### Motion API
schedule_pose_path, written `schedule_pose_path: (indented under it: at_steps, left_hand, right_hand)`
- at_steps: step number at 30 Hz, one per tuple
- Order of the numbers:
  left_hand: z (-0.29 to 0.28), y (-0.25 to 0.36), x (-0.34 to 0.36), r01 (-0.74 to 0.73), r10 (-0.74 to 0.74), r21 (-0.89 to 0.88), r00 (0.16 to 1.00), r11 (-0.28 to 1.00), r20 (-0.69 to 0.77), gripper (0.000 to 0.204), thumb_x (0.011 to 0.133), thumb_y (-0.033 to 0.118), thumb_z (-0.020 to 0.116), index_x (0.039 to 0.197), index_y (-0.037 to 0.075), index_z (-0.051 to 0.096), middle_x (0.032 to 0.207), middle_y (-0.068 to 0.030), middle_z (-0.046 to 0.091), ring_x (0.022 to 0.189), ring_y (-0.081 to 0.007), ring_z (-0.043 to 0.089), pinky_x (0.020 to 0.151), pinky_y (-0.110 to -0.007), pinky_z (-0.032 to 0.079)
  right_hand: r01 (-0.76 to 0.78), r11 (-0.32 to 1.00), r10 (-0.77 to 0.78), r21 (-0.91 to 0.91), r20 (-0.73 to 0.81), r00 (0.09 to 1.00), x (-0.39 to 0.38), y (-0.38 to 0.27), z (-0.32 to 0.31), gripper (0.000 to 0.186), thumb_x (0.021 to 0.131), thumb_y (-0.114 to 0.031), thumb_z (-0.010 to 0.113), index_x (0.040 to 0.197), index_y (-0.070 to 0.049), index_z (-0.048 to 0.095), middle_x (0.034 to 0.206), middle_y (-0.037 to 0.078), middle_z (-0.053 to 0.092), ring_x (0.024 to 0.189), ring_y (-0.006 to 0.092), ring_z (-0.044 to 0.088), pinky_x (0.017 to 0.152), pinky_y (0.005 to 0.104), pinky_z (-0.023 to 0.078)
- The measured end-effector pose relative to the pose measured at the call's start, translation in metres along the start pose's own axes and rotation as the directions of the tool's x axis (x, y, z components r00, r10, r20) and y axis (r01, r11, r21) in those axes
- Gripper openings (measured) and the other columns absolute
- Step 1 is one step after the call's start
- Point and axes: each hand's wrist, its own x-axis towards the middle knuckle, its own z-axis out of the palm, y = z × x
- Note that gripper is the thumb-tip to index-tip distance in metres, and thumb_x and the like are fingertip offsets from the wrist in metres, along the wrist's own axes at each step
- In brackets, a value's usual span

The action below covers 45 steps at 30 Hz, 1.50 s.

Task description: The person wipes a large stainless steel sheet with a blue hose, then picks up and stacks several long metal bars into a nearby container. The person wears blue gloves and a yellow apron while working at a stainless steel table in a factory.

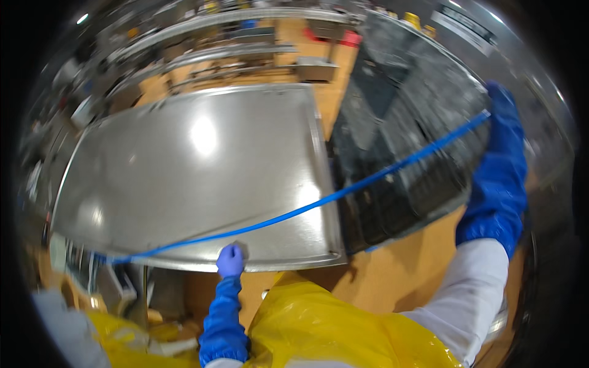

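My left hand [230, 260], in a purple glove and blue sleeve, is closed at the near edge of a shiny steel table [172, 159]; what it grips, if anything, is unclear. My right arm reaches along the right side of a dark, stained panel [392, 104], with my right hand [500, 95] at its upper edge; its fingers are not distinct. A long blue hose or band [331, 197] crosses table and panel diagonally, its right end by my right hand and its left part running past the table's near-left corner, just above my left hand.
Steel rails [202, 30] and a steel box [316, 70] stand on the orange floor [392, 282] beyond and around the table. A grey wall with a sign [463, 30] is at upper right. Another person's yellow apron [116, 340] and grey sleeve show at lower left.
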Motion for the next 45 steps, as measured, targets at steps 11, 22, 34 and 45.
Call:
schedule_pose_path:
  at_steps: [11,22,34,45]
  left_hand:
    - [0.058,0.018,-0.002,0.006,-0.004,0.124,1.000,0.992,-0.019,0.026,0.096,0.030,0.063,0.087,0.007,0.069,0.082,-0.0115,0.067,0.072,-0.0314,0.065,0.067,-0.042,0.052]
    - [0.058,0.015,0.002,-0.037,0.042,0.127,0.998,0.991,-0.039,0.026,0.096,0.029,0.062,0.085,0.006,0.067,0.080,-0.0113,0.065,0.071,-0.0305,0.064,0.066,-0.041,0.052]
    - [0.075,0.027,-0.001,0.019,-0.020,0.107,1.000,0.994,0.011,0.024,0.095,0.028,0.064,0.092,0.006,0.072,0.088,-0.0127,0.070,0.077,-0.0299,0.067,0.071,-0.040,0.054]
    - [-0.122,0.503,0.001,-0.560,0.754,-0.594,0.088,0.578,0.651,0.036,0.084,0.017,0.080,0.116,0.004,0.069,0.101,-0.0129,0.071,0.094,-0.0258,0.071,0.085,-0.035,0.055]
  right_hand:
    - [-0.196,0.943,0.247,-0.269,0.169,0.954,0.019,-0.091,-0.021,0.031,0.096,-0.026,0.055,0.118,-0.013,0.073,0.116,0.018,0.071,0.110,0.0352,0.066,0.098,0.0413,0.051]
    - [-0.229,0.928,0.288,-0.293,0.177,0.941,0.023,-0.082,-0.024,0.030,0.095,-0.025,0.056,0.118,-0.013,0.073,0.117,0.017,0.071,0.111,0.0348,0.067,0.098,0.0412,0.051]
    - [-0.230,0.926,0.288,-0.299,0.164,0.944,0.030,-0.063,-0.022,0.030,0.095,-0.024,0.058,0.118,-0.014,0.074,0.117,0.017,0.071,0.111,0.0343,0.067,0.098,0.0412,0.051]
    - [-0.247,0.939,0.291,-0.239,0.171,0.941,0.035,-0.016,-0.037,0.029,0.094,-0.023,0.059,0.118,-0.014,0.074,0.117,0.016,0.071,0.111,0.0339,0.067,0.098,0.0411,0.052]
